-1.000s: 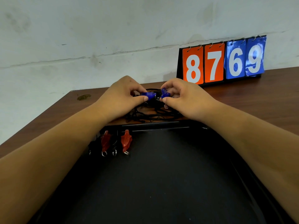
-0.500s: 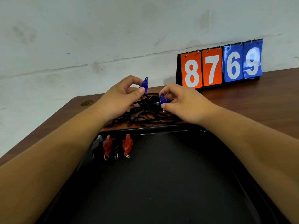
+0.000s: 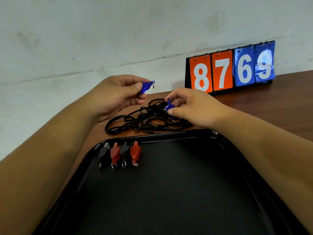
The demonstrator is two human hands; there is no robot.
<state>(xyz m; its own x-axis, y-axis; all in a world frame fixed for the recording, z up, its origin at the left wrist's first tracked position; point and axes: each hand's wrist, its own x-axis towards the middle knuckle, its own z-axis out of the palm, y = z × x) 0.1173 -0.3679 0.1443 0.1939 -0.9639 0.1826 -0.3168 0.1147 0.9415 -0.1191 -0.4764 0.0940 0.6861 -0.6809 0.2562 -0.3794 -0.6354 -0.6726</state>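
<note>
My left hand [image 3: 116, 95] pinches a blue whistle [image 3: 147, 86] with a small metal ring, lifted above the table. My right hand [image 3: 191, 107] pinches a second blue whistle [image 3: 169, 106] just over a tangled pile of black cords [image 3: 145, 121] on the wooden table [image 3: 271, 102]. In front of me lies a black tray [image 3: 169, 192]. Two red whistles [image 3: 135, 152] and two black whistles [image 3: 104, 154] lie in a row at its far left corner, each with a ring.
A flip scoreboard [image 3: 230, 72] reading 8769 stands at the back right against the white wall [image 3: 101, 39]. The table's left edge runs diagonally beside my left forearm.
My left hand lifted its blue whistle up and away from the cords, apart from the one in my right hand. The right hand stayed low over the cord pile.
</note>
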